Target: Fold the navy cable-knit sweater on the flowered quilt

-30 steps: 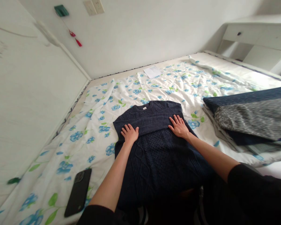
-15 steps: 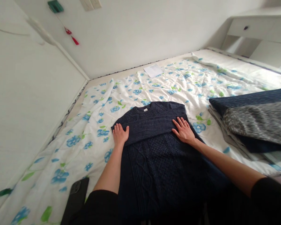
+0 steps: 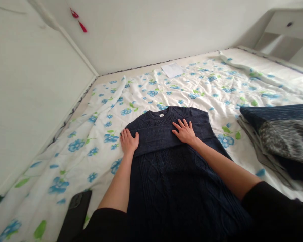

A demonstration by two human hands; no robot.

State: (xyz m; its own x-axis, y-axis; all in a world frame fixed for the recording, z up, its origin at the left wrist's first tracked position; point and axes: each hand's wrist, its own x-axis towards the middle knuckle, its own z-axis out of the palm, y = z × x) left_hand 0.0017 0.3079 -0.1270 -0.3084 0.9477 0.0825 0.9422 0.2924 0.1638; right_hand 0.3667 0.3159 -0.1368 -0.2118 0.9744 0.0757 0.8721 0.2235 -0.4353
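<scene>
Left hand (image 3: 129,142) and right hand (image 3: 184,132) — flat, unclenched, well apart — rest on the sleeve (image 3: 155,137) folded across the navy sweater (image 3: 158,181). A phone (image 3: 75,213) lies on the sheet (image 3: 96,114).

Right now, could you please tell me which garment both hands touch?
The dark blue sweater with the white neck label; the folded clothes at right lie untouched.

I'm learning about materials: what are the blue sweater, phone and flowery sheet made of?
Sweater: matte knit yarn, shown by raised cable patterns; wool or cotton, can't tell. Phone: smooth, dark, even-looking back, perhaps plastic or glass. Sheet: printed matte cloth, visibly wrinkled; perhaps cotton.
</scene>
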